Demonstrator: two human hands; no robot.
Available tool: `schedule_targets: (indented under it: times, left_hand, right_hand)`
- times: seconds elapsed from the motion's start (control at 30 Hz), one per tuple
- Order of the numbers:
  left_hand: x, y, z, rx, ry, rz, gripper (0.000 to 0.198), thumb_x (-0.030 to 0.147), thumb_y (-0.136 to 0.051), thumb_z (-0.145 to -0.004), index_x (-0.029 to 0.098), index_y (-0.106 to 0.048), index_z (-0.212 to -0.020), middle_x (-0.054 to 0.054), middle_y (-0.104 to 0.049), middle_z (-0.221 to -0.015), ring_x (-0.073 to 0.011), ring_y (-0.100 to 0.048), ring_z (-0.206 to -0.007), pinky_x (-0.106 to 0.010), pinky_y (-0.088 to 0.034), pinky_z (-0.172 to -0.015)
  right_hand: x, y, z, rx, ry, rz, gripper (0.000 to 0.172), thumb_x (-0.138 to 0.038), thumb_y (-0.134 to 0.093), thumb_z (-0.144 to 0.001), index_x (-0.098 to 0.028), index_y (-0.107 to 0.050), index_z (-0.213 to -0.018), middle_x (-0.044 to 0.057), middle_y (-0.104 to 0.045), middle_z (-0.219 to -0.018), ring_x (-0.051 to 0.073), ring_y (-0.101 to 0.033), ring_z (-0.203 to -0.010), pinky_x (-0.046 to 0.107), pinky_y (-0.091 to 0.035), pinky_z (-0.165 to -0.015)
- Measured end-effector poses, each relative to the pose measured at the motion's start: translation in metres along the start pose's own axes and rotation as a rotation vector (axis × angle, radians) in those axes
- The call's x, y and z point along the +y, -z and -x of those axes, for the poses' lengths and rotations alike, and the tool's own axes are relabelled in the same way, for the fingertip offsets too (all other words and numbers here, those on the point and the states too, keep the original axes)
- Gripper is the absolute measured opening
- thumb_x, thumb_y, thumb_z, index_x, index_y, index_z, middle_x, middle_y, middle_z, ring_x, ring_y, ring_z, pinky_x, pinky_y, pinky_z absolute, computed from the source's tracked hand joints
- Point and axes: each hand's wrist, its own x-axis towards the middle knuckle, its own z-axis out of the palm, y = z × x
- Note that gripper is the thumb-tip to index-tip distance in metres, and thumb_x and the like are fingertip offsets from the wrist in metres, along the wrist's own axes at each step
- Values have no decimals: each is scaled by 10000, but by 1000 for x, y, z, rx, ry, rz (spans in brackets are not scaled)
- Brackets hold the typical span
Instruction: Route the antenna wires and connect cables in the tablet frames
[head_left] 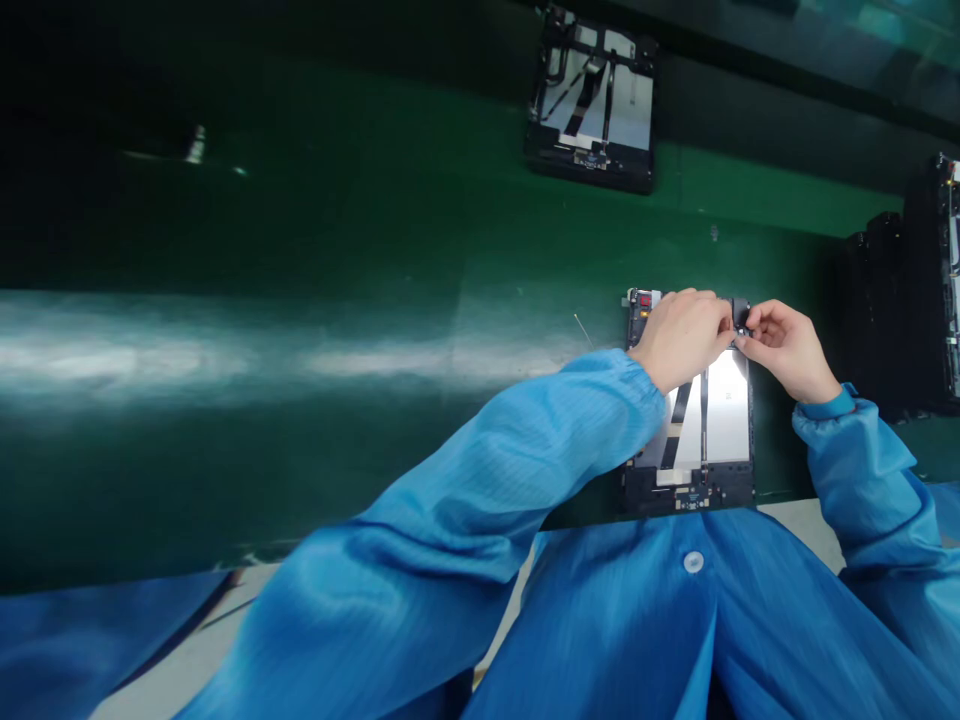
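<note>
An opened tablet [727, 400] lies at the table's front edge, its inside facing up, with a silver-white middle, dark ribbon cables and a small board at the near end. Over its far right corner my left hand [684, 335] bends across, thumb and fingers pinched together. My right hand [787, 345] comes in from the right side, its thumb and forefinger closed at the same corner. Between the two sets of fingertips shows a small black part [741, 312]. What exactly each pinch holds is too small and partly hidden.
A second opened tablet [630, 110] lies farther back on the green table [375, 230]. Dark stacked units [919, 290] stand at the right edge. A thin wire-like piece [582, 328] lies left of the near tablet. A small whitish item [196, 145] is at far left.
</note>
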Motion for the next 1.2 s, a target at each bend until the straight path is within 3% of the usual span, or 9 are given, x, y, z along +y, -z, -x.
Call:
schedule_targets:
  times: [0.13, 0.23, 0.37, 0.47, 0.63, 0.77, 0.9, 1.07, 1.2]
  left_hand:
    - [-6, 21, 10, 98, -27, 11, 261, 215, -606, -920, 133, -732, -1133, -113, -710, -1056, -259, -666, -979, -367, -499, -869]
    - [-30, 47, 36, 185, 84, -41, 339, 203, -560, -906, 149, -693, -1213, -78, -700, -942, -235, -663, -852, -341, -491, -788]
    - [-72, 62, 90, -85, 124, -137, 289, 183, -584, -789, 232, -721, -1039, 14, -580, -617, -190, -538, -548, -301, -378, -580]
    - [-79, 57, 126, -170, 49, -105, 100, 205, -599, -777, 252, -681, -810, 13, -533, -561, -181, -480, -496, -310, -329, -538]
    - [-44, 57, 148, 90, -50, -114, 253, 284, -490, -983, 255, -718, -879, -70, -690, -804, -239, -624, -725, -361, -448, -690]
    - [-28, 52, 150, 179, -69, 5, 229, 281, -533, -983, 273, -724, -1109, -76, -725, -950, -236, -645, -801, -384, -499, -750]
    - [-29, 31, 155, 343, 203, 328, 506, 239, -598, -930, 254, -519, -1430, -70, -674, -1066, -156, -591, -688, -341, -539, -691]
    - [-32, 9, 156, 26, 408, 860, 724, 229, -678, -839, 270, -372, -1494, -9, -575, -1023, -79, -564, -601, -252, -509, -575]
    - [-33, 3, 154, 24, 463, 976, 704, 185, -679, -794, 266, -399, -1435, 28, -513, -972, -52, -537, -579, -229, -474, -565]
  right_hand:
    - [2, -5, -3, 32, 12, 46, 272, -234, -786, -632, -215, -585, -815, -57, -545, -744, 91, -464, -645, 259, -392, -614]
    - [2, -6, -5, 134, -8, -21, 263, -246, -765, -660, -224, -575, -841, -61, -525, -743, 88, -467, -627, 255, -403, -601]
    - [-16, -10, 3, 262, 55, -119, 196, -250, -733, -764, -240, -571, -874, -37, -553, -791, 103, -515, -651, 258, -434, -596]
    - [-44, -31, 17, -5, 121, 14, 163, -215, -705, -823, -235, -633, -968, 2, -657, -889, 115, -560, -667, 269, -455, -598]
    - [-71, -78, 28, -597, 264, 287, 131, -156, -716, -831, -197, -675, -948, -3, -719, -880, 107, -573, -654, 265, -446, -662]
    - [-65, -80, 24, -654, 345, 372, 132, -67, -622, -840, -191, -635, -796, -37, -650, -703, 104, -561, -638, 248, -430, -690]
    - [-60, -63, 21, -762, 402, 365, 181, -25, -583, -769, -204, -611, -766, -36, -650, -718, 109, -584, -653, 232, -439, -663]
    - [-53, -66, 12, -676, 551, 402, 173, -47, -560, -827, -209, -623, -816, -3, -674, -797, 138, -599, -733, 262, -464, -711]
    - [-44, -74, 1, -574, 640, 411, 163, -90, -542, -912, -207, -638, -853, 19, -685, -825, 158, -597, -773, 286, -474, -743]
